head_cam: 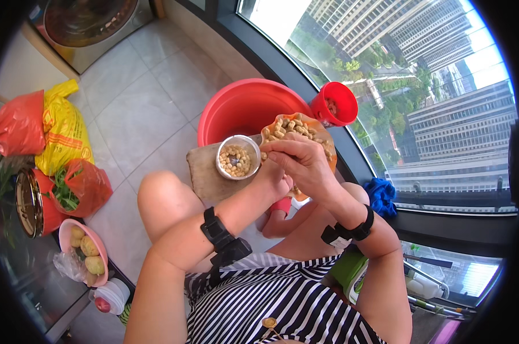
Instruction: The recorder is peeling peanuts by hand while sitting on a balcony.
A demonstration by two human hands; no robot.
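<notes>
A scalloped orange tray [333, 161] heaped with unshelled peanuts [300, 126] lies partly under my hands. My right hand [306, 161] reaches over the tray's near side, thumb and forefinger pinched together at a small peanut [264, 155]. Below it, partly covered, is my left hand [281, 178], its fingers curled; whether it holds anything is hidden. Just left of the hands, a round clear plastic tub [238, 157] with shelled peanuts [235, 161] inside stands on a worn wooden board [201, 174].
Behind the board is a large red basin [242, 103], with a small red bucket [336, 103] beside the window. At left are plastic bags [65, 129], a pink basin [104, 258] of produce and stacked white tubs [117, 294]. A blue cloth [380, 197] lies by the window.
</notes>
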